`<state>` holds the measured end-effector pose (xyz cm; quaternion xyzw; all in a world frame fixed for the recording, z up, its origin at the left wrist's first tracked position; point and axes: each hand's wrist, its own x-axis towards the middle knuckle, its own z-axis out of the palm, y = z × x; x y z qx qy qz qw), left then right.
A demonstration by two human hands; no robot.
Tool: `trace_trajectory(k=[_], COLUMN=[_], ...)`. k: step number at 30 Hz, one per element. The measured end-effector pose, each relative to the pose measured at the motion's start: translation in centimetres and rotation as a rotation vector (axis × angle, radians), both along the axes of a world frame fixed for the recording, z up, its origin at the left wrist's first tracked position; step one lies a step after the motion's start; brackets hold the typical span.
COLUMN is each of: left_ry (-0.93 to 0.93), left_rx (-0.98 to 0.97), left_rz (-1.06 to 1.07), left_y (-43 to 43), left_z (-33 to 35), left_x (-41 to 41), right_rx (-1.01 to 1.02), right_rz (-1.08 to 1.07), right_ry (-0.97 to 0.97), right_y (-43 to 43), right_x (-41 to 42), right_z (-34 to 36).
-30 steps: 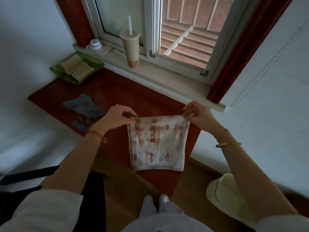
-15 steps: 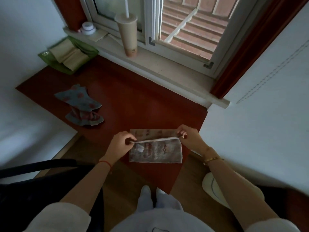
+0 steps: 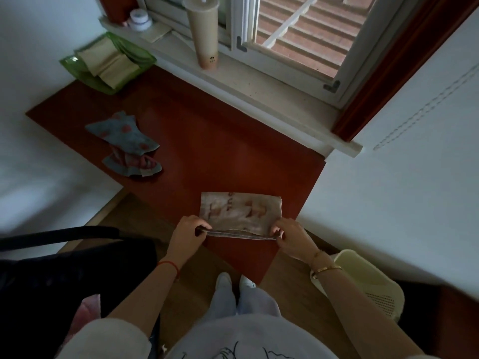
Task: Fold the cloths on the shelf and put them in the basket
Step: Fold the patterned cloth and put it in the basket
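A white cloth with red-orange print (image 3: pixel 239 213) lies folded in half on the near part of the red-brown shelf (image 3: pixel 212 141). My left hand (image 3: pixel 188 231) pinches its near left corner and my right hand (image 3: pixel 290 235) pinches its near right corner, both at the doubled near edge. A crumpled blue-grey cloth with red dots (image 3: pixel 127 146) lies on the shelf to the left, apart from both hands. The pale basket (image 3: pixel 363 278) stands on the floor at the lower right, beside my right forearm.
A green tray with folded beige cloths (image 3: pixel 106 63) sits at the shelf's far left. A tall cup with a straw (image 3: pixel 203 32) and a small white jar (image 3: pixel 138 19) stand on the window sill. A black chair (image 3: pixel 64 255) is at my left.
The cloth hung open from both hands a second ago. It has since been laid on the shelf and folded in half, and both hands have drawn its top edge toward me.
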<state>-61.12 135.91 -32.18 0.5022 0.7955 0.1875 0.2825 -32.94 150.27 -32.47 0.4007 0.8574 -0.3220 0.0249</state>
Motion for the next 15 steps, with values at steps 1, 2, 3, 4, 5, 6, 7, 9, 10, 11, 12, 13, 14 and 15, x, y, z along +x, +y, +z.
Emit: trace_trajectory(k=[1,2,3,4,5,6,7,9,10,11,12,13,14,15], left_ry=[-0.012,-0.033,-0.054,-0.072,-0.084,-0.091,-0.092,-0.084,-0.084,-0.080,-0.075,-0.074,-0.082,-0.090], left_rx=[-0.003,-0.005,0.000,0.013,0.036,0.060,0.072,0.035,-0.002,-0.035,-0.058,-0.068,-0.077,-0.087], left_rz=[0.004,0.018,0.041,0.082,0.146,0.236,0.333,0.476,0.503,0.511,0.519,0.540,0.571,0.604], left_y=[-0.1,-0.1,-0.2,-0.2,-0.2,-0.2,-0.1,-0.1,0.0,0.1,0.1,0.3,0.5,0.8], left_z=[0.0,0.0,0.1,0.2,0.3,0.4,0.5,0.6,0.5,0.4,0.3,0.2,0.0,0.0], left_x=[0.1,0.2,0.3,0.6,0.8,1.1,1.3,1.8,2.1,2.3,2.7,2.9,3.1,3.3], right_rx=[0.008,0.015,0.016,0.021,0.028,0.041,0.076,0.136,0.125,0.088,0.052,0.019,-0.005,-0.023], right_rz=[0.024,0.046,0.046,0.031,0.003,-0.025,-0.035,-0.007,0.003,0.016,0.040,0.064,0.087,0.106], right_ry=[-0.012,-0.012,-0.007,0.015,0.038,0.045,0.043,0.061,0.085,0.097,0.096,0.086,0.077,0.063], right_y=[0.1,0.3,0.5,0.9,1.3,1.9,2.5,4.0,4.6,5.2,5.6,5.8,5.8,5.7], right_x=[0.0,-0.1,-0.6,-1.2,-2.1,-3.3,-4.8,-7.9,-9.6,-11.2,-12.7,-14.2,-15.6,-16.8], right_z=[0.0,0.1,0.4,0.7,1.1,1.5,2.0,2.3,2.3,2.2,2.1,2.0,1.9,1.9])
